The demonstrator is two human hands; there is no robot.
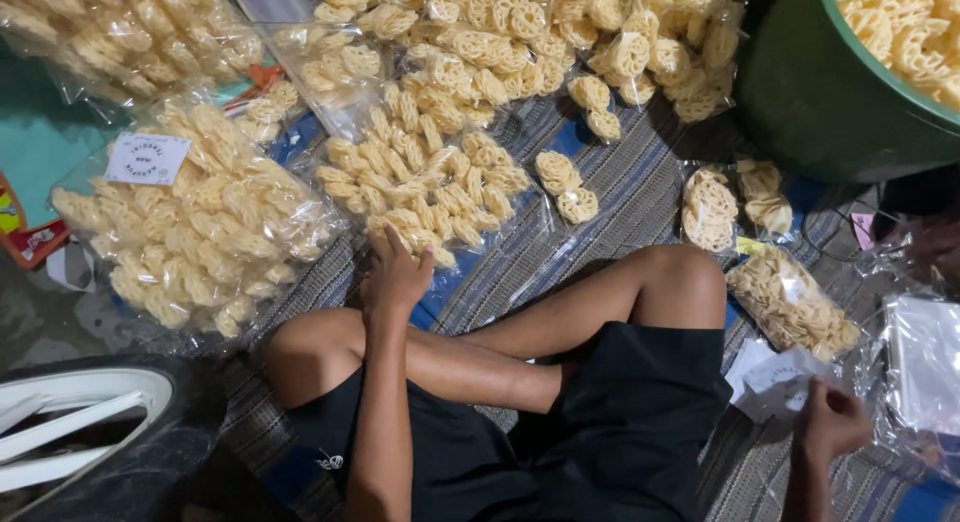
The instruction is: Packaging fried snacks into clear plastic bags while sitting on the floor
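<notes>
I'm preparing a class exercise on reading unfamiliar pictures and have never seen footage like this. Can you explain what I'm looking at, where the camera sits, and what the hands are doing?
There is no machine: a camera worn on a person's head looks down at their own crossed legs and bare hands. They sit on a striped woven mat. The left hand rests on a clear bag of yellow lattice-shaped crackers. The right hand holds small white paper slips. Around them lie more filled bags, one bearing a white label, and a green tub of loose crackers.
</notes>
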